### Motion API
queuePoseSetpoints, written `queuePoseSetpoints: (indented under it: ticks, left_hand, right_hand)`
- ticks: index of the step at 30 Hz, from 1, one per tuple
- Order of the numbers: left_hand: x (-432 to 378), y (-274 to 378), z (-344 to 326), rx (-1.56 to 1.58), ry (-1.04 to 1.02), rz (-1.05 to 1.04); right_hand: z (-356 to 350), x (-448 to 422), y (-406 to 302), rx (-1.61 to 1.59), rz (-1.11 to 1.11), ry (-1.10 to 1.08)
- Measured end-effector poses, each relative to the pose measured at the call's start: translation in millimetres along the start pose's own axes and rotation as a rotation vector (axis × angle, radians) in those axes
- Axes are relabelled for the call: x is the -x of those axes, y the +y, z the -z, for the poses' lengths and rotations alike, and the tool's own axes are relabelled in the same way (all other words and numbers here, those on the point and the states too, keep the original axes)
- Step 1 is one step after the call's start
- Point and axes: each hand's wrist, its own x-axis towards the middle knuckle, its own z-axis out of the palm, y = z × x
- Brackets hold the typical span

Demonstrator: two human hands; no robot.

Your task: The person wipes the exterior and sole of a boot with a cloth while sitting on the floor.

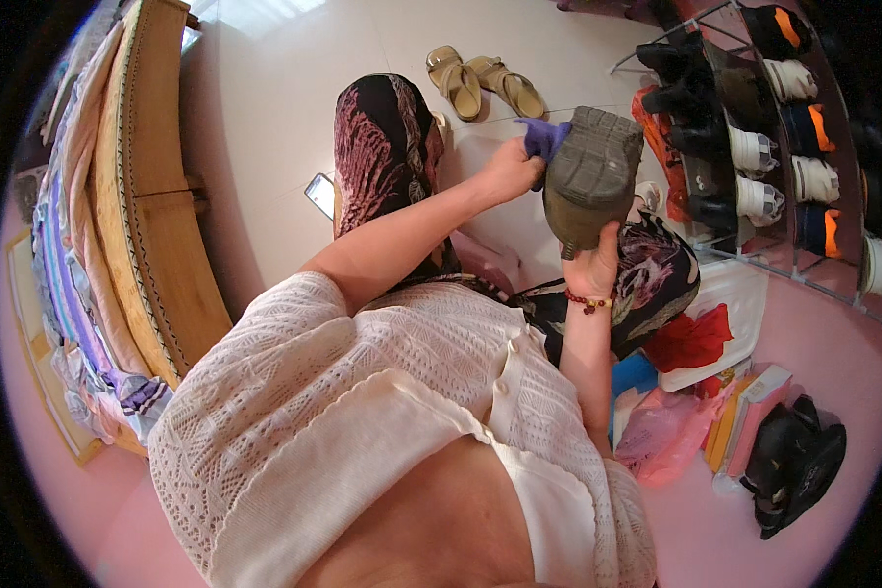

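Observation:
A dark olive-grey shoe (pixel 594 165) is held up in front of me, its treaded sole towards the camera. My right hand (pixel 589 270), with a red bead bracelet at the wrist, grips the shoe's lower end. Bunched in my left hand (pixel 513 170) is a purple cloth (pixel 544 138), which lies against the shoe's left side near its upper end. Part of the shoe's upper is hidden behind the sole.
Tan sandals (pixel 459 84) and a phone (pixel 321 195) lie on the tiled floor. On the right stands a shoe rack (pixel 794 275) with several shoes. Below it are a white plastic tray (pixel 751 294), a pink bag (pixel 661 434) and a black cap (pixel 801 463). A wooden bed (pixel 165 169) runs along the left.

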Motion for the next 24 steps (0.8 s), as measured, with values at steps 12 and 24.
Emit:
queuePoseSetpoints:
  ticks: [12,24]
  left_hand:
    - [-31,3,9,0.909,0.402,0.241]
    - [-31,-24,-8,0.241,0.571,0.136]
  right_hand:
    - [-23,24,23,0.014,-0.149,0.225]
    - [-10,-2,19,0.299,-0.075,0.199]
